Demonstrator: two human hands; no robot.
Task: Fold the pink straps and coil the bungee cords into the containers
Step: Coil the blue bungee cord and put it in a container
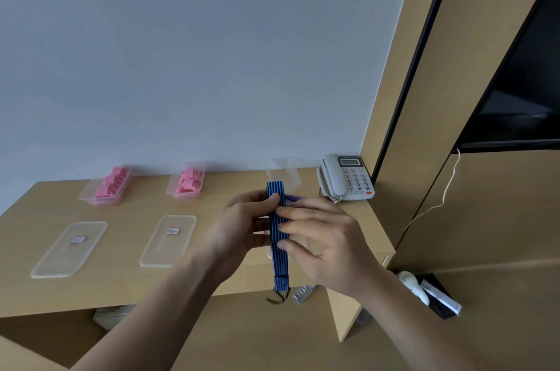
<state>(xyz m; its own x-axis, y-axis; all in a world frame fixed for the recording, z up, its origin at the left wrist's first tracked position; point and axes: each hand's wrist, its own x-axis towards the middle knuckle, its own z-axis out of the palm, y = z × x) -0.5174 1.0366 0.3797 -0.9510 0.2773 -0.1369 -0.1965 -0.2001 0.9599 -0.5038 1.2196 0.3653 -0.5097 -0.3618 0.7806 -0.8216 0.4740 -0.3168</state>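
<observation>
We hold the blue bungee cord upright over the bench.
Our left hand at its 9 o'clock and right hand at 3 o'clock both pinch it, fingers curled.

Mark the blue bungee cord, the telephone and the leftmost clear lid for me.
blue bungee cord (280, 263), head view, on the lower stretch of its striped band.
telephone (357, 181), head view, on its keypad.
leftmost clear lid (65, 257), head view, on bare plastic below its label.
</observation>
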